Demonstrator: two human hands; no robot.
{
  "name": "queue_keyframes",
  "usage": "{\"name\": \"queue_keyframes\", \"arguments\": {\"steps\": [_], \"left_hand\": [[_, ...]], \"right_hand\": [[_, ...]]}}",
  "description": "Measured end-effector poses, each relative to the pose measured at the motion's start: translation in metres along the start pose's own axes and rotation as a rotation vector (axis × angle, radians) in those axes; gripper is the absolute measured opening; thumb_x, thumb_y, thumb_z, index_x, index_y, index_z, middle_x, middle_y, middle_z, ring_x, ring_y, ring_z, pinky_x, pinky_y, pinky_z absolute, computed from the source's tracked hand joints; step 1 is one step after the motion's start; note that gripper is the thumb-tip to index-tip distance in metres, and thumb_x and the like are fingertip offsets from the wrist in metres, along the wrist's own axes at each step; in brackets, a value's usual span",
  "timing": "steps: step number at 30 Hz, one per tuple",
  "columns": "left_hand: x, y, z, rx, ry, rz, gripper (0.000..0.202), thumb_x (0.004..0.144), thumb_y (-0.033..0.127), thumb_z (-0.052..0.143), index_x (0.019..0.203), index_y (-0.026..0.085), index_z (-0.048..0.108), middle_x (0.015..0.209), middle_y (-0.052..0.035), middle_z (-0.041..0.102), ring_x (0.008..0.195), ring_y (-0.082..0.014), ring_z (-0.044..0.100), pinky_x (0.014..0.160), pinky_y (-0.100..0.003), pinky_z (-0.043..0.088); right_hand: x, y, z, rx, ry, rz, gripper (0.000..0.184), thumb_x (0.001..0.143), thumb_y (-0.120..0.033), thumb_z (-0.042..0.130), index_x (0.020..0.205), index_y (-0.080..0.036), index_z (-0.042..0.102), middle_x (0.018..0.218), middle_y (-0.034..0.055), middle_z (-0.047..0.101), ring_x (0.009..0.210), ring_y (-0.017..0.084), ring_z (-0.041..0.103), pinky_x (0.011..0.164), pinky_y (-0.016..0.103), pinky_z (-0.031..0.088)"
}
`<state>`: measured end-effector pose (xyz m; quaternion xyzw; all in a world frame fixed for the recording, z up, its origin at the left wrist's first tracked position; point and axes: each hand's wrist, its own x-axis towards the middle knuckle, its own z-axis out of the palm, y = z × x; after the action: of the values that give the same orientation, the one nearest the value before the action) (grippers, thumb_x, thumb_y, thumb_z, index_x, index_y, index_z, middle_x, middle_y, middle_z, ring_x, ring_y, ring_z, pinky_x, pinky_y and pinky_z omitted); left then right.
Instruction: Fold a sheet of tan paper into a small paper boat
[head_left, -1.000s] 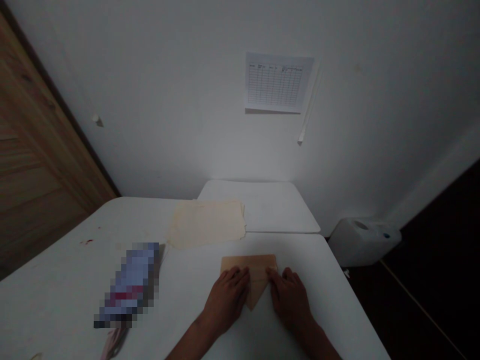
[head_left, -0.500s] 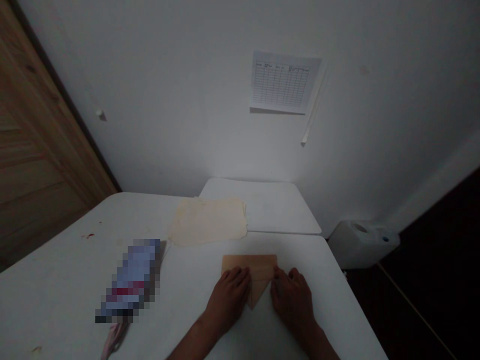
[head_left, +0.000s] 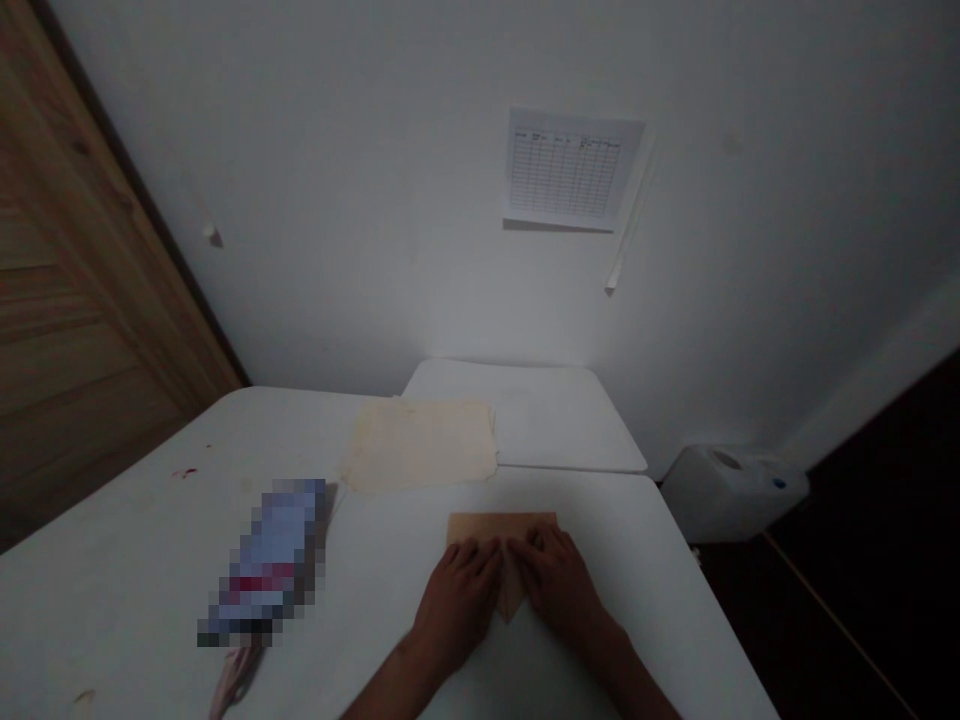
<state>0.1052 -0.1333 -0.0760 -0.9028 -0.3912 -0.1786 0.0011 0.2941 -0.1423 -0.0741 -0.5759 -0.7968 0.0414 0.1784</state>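
Head view, brown paper: a folded piece (head_left: 480, 524) lies on the near part of the white table (head_left: 375, 570), straight edge at the far side, point at the near side. It sits between the two hands, presumably so that both reach it equally.
Left hand: the hand (head_left: 461, 598) rests over the paper's left part, fingers close together and slightly bent; it appears to bear down, which would stop the sheet sliding on the smooth top. Whether the thumb pinches an edge cannot be told.
Right hand: the hand (head_left: 559, 582) covers the right part, its fingertips near those of the left hand at the middle (a narrow strip of paper shows between them). The fingers are gathered and bent; whether they grip a layer is hidden.
Cream sheets: a ragged-edged stack (head_left: 420, 445) lies farther off and to the left, overlapping the near left part of a white board (head_left: 562, 415); being apart, it leaves the hands room.
Blurred object: a pixelated bluish item (head_left: 270, 560) lies at left, a pink strap (head_left: 236, 675) at its near end; its nature cannot be told.
Printed chart: a gridded page (head_left: 570, 170) is on the far wall (head_left: 337, 180), likely for reading from the table.
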Motion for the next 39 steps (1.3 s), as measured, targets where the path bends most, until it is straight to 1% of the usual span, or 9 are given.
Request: {"name": "queue_keyframes", "arguments": {"steps": [6, 10, 17, 21, 23, 26, 28, 32, 39], "left_hand": [[-0.013, -0.003, 0.000, 0.099, 0.002, -0.103, 0.035, 0.088, 0.018, 0.050, 0.122, 0.017, 0.058, 0.129, -0.0106, 0.061, 0.108, -0.0307, 0.056, 0.087, -0.047, 0.045], [-0.029, -0.014, -0.009, 0.120, 0.000, -0.164, 0.035, 0.091, 0.023, 0.048, 0.125, 0.019, 0.056, 0.131, -0.0087, 0.060, 0.103, -0.0305, 0.058, 0.083, -0.046, 0.046], [-0.047, -0.026, -0.020, 0.135, 0.080, -0.212, 0.038, 0.092, 0.027, 0.046, 0.129, 0.019, 0.051, 0.122, -0.0094, 0.065, 0.100, -0.0303, 0.058, 0.081, -0.045, 0.047], [-0.047, -0.025, -0.016, 0.165, 0.098, -0.193, 0.032, 0.093, 0.024, 0.044, 0.122, 0.018, 0.057, 0.127, -0.0119, 0.061, 0.103, -0.0306, 0.059, 0.086, -0.048, 0.048], [-0.046, -0.025, -0.013, 0.165, 0.119, -0.112, 0.034, 0.093, 0.019, 0.042, 0.123, 0.017, 0.057, 0.135, -0.0131, 0.055, 0.112, -0.0307, 0.057, 0.092, -0.049, 0.048], [-0.042, -0.025, -0.010, 0.122, 0.104, 0.063, 0.044, 0.093, 0.015, 0.039, 0.136, 0.016, 0.048, 0.146, -0.0125, 0.043, 0.130, -0.0276, 0.045, 0.103, -0.046, 0.044], [-0.037, -0.024, -0.010, 0.074, 0.061, 0.102, 0.049, 0.094, 0.016, 0.040, 0.142, 0.016, 0.040, 0.149, -0.0115, 0.039, 0.135, -0.0253, 0.040, 0.107, -0.042, 0.043], [-0.029, -0.023, -0.011, -0.013, -0.007, 0.085, 0.055, 0.094, 0.020, 0.045, 0.147, 0.018, 0.032, 0.149, -0.0091, 0.039, 0.135, -0.0227, 0.039, 0.107, -0.039, 0.043], [-0.040, -0.028, -0.012, 0.019, 0.025, 0.023, 0.055, 0.096, 0.029, 0.045, 0.148, 0.019, 0.030, 0.149, -0.0108, 0.036, 0.134, -0.0242, 0.041, 0.106, -0.042, 0.043]], "right_hand": [[-0.002, -0.007, -0.003, -0.007, -0.002, 0.060, 0.035, 0.090, -0.018, 0.053, 0.121, -0.032, 0.062, 0.107, 0.0063, 0.059, 0.099, 0.021, 0.053, 0.089, 0.033, 0.037], [-0.003, -0.007, 0.000, 0.005, 0.033, 0.081, 0.035, 0.090, -0.018, 0.054, 0.120, -0.033, 0.062, 0.107, 0.0064, 0.059, 0.101, 0.022, 0.053, 0.090, 0.034, 0.036], [-0.004, -0.006, 0.000, -0.031, 0.025, 0.074, 0.033, 0.091, -0.020, 0.053, 0.120, -0.034, 0.062, 0.106, 0.0060, 0.059, 0.101, 0.022, 0.053, 0.089, 0.034, 0.036], [-0.003, -0.007, -0.003, -0.041, 0.009, 0.064, 0.031, 0.093, -0.022, 0.051, 0.120, -0.033, 0.061, 0.107, 0.0059, 0.059, 0.101, 0.022, 0.053, 0.089, 0.033, 0.036], [-0.003, -0.008, -0.003, -0.057, 0.000, 0.062, 0.032, 0.092, -0.021, 0.051, 0.120, -0.032, 0.061, 0.107, 0.0061, 0.059, 0.101, 0.022, 0.053, 0.089, 0.034, 0.036], [-0.001, -0.009, -0.002, -0.080, -0.009, 0.042, 0.035, 0.092, -0.018, 0.050, 0.123, -0.031, 0.059, 0.108, 0.0070, 0.059, 0.101, 0.022, 0.053, 0.089, 0.033, 0.036], [0.000, -0.011, 0.000, -0.095, -0.019, 0.017, 0.038, 0.091, -0.016, 0.051, 0.124, -0.031, 0.058, 0.109, 0.0074, 0.059, 0.101, 0.022, 0.053, 0.088, 0.032, 0.036], [0.001, -0.013, 0.006, -0.120, -0.034, -0.010, 0.042, 0.089, -0.014, 0.052, 0.126, -0.033, 0.056, 0.111, 0.0065, 0.059, 0.100, 0.023, 0.053, 0.089, 0.033, 0.036], [-0.015, 0.001, 0.000, -0.183, 0.030, 0.134, 0.039, 0.090, -0.016, 0.050, 0.125, -0.032, 0.057, 0.112, 0.0088, 0.058, 0.102, 0.026, 0.052, 0.085, 0.035, 0.037]]}}
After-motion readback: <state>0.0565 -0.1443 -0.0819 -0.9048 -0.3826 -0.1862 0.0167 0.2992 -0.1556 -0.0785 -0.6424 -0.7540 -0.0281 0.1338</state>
